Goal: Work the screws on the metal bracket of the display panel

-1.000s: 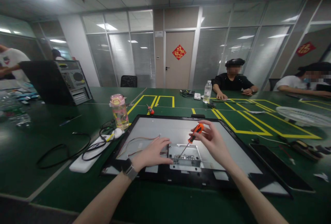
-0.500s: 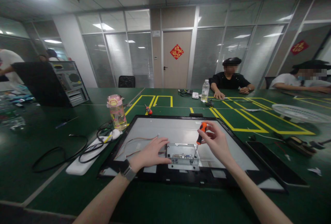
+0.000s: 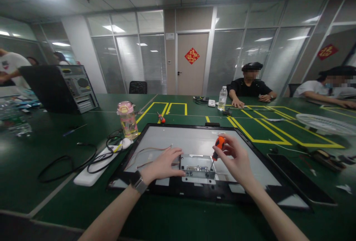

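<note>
A flat display panel [image 3: 167, 134] with a black frame lies on the green table, its grey back facing up. Near its front edge sits a metal bracket [image 3: 198, 180] with a row of connectors. Fingers spread, my left hand [image 3: 164, 165] lies at the bracket's left end, thumb and fingertips touching its edge. My right hand [image 3: 235, 157] pinches the orange and black handle of a screwdriver [image 3: 219, 145]. Its shaft slants down to the bracket's right part; whether the tip sits in a screw cannot be made out. Thin wires [image 3: 144, 150] run across the panel left of my left hand.
Left of the panel are a pink-lidded bottle [image 3: 128, 122], a white power strip [image 3: 89, 174] and a black cable [image 3: 66, 168]. A dark slab [image 3: 302, 178] lies at the right. Farther off stand a computer case [image 3: 50, 85] and a water bottle [image 3: 222, 99]. A person [image 3: 249, 85] sits opposite.
The screwdriver's tip has shifted slightly right along the bracket, and my right hand has moved a little with it. My left hand stays on the bracket. The whole view has shifted slightly.
</note>
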